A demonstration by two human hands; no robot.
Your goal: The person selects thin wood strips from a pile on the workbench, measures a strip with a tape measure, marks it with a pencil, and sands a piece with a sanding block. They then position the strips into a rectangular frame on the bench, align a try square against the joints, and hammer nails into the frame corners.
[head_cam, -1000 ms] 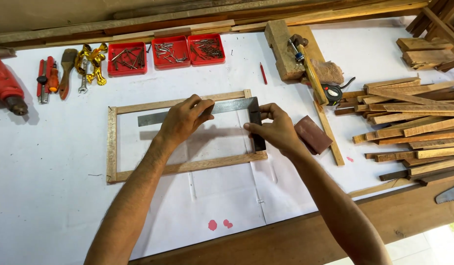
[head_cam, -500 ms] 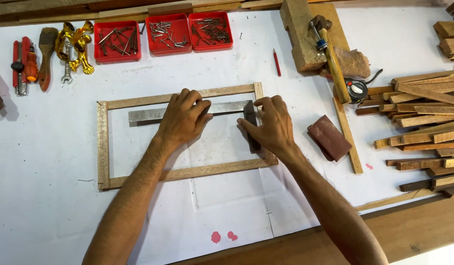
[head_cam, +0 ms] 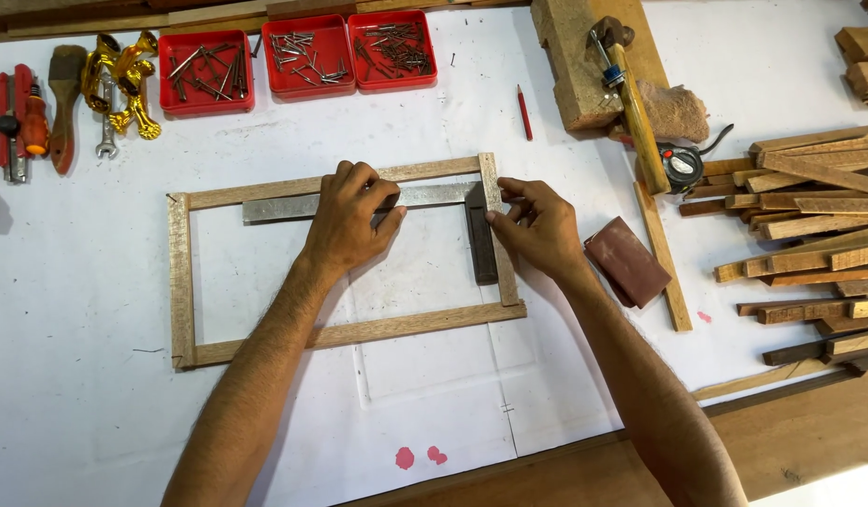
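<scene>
Try square (head_cam: 396, 202) lies inside the top right corner of the wooden frame (head_cam: 181, 282), its steel blade along the top rail and its dark stock down the right rail, all flat on the white-covered bench (head_cam: 96, 413). Left hand (head_cam: 350, 221) presses flat on the blade, fingers spread, gripping nothing. Right hand (head_cam: 537, 225) pinches the right rail against the stock, fingertips together on the wood. To check the corner well, it seems best to keep the stock tight to the rail and look for any gap under the blade. Just right of the frame lies a brown sanding block (head_cam: 626, 263); beyond it, wood strips (head_cam: 809, 235). 3 red trays (head_cam: 303, 56) of nails sit above, a hammer (head_cam: 631, 99) at upper right.
</scene>
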